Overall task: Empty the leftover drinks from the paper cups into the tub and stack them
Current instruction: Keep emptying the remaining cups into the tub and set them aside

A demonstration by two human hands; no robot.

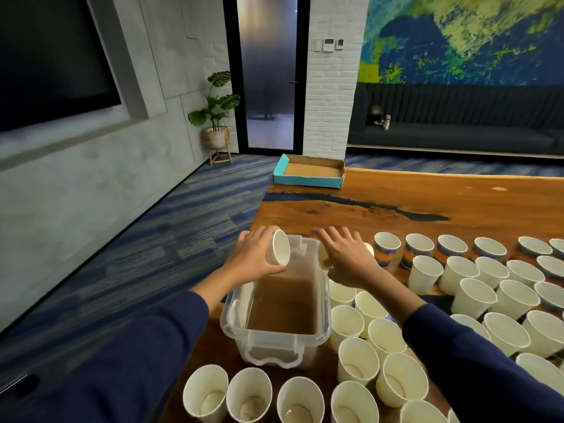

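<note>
Head view: left hand [253,254] grasps a tipped paper cup [279,252] over the half-full tub [276,312]; right hand [346,257] grasps another cup [323,257]. Dozens of cups remain unstacked.

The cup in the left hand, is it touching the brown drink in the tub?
Apart. The head view shows the tipped paper cup in the left hand, above the tub; the brown liquid lies well below.

Two long dark navy sleeves, the left sleeve [128,355] and the right sleeve [476,361], cover both forearms to the wrists, while both hands are bare.
</note>
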